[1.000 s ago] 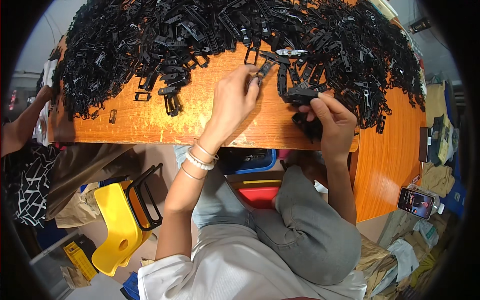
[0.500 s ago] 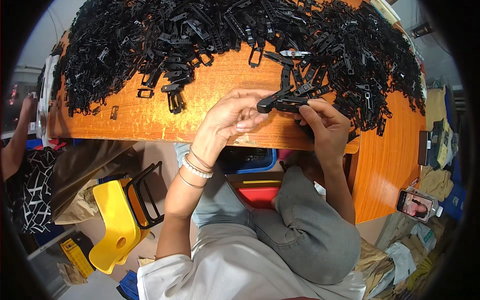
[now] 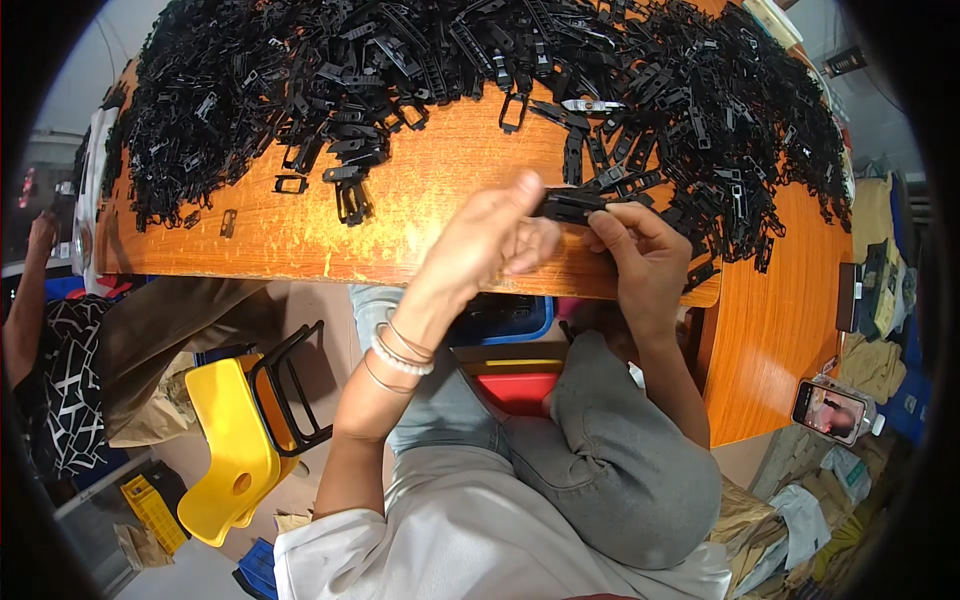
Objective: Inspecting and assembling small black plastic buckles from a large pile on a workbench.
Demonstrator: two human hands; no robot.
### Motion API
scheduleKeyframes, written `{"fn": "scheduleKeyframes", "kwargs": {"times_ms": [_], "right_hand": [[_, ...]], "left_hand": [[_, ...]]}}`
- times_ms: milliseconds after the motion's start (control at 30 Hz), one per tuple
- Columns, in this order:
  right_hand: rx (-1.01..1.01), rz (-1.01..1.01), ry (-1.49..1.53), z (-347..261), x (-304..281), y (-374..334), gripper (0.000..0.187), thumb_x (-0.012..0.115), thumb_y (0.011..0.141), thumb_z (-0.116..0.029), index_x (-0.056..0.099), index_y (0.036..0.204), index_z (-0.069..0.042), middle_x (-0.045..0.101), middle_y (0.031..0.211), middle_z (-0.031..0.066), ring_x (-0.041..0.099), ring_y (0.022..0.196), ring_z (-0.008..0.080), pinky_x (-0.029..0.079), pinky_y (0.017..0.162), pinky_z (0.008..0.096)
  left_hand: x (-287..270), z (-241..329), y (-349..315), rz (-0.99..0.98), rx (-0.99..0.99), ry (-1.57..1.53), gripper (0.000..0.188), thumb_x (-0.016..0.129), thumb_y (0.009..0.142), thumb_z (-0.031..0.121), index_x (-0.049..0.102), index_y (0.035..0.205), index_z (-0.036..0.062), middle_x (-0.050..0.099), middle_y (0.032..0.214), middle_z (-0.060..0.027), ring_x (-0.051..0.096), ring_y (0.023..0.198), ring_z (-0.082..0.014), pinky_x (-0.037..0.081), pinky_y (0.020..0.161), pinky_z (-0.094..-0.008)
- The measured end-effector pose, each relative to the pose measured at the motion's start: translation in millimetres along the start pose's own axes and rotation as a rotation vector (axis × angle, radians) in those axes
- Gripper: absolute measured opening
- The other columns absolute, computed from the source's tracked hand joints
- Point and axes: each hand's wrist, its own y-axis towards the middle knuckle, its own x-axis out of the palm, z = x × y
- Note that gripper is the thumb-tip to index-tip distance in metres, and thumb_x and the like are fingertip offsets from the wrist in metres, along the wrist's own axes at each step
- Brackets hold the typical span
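Just over the front edge of the table, my right hand pinches the right end of a black plastic clip-like part between thumb and fingers. The part is long and narrow, held roughly level. My left hand is at the part's left end, blurred by motion, its thumb up by that end and its other fingers curled below. Whether it grips the part cannot be made out. Beyond my hands, loose black plastic pieces lie on the wooden table.
A large heap of black plastic parts spans the table's far side. Below the edge stand a blue bin and a red container. A yellow chair is at left, near another person's arm. A phone stands at right.
My left hand has turned, with its fingers curled in and its thumb raised. The black part looks flatter, and its thick left end no longer shows. My right hand keeps its pinch.
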Motion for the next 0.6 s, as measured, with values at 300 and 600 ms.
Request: {"fn": "scheduleKeyframes", "kwargs": {"times_ms": [300, 600], "right_hand": [[0.049, -0.095, 0.082, -3.2, 8.6, -7.5, 0.012, 0.063, 0.079, -0.001, 0.063, 0.09, 0.004, 0.057, 0.077, 0.0019, 0.053, 0.067, 0.006, 0.041, 0.06, 0.0177], [-0.015, -0.136, 0.101, -4.0, 4.6, -1.5, 0.021, 0.061, 0.082, -0.007, 0.06, 0.101, 0.003, 0.054, 0.079, 0.0023, 0.046, 0.061, 0.0047, 0.035, 0.052, 0.0166]], "left_hand": [[6.2, -11.2, -4.8, 0.139, 0.276, 0.383, 0.01, 0.063, 0.082, 0.01, 0.064, 0.084, 0.0001, 0.052, 0.065, 0.0042, 0.044, 0.061, -0.0036, 0.034, 0.055, -0.0202], [-4.1, 8.0, 12.5, -0.017, 0.173, 0.401, 0.021, 0.06, 0.084, 0.015, 0.062, 0.071, -0.0003, 0.053, 0.061, 0.0023, 0.044, 0.055, -0.0067, 0.035, 0.052, -0.0219]]}}
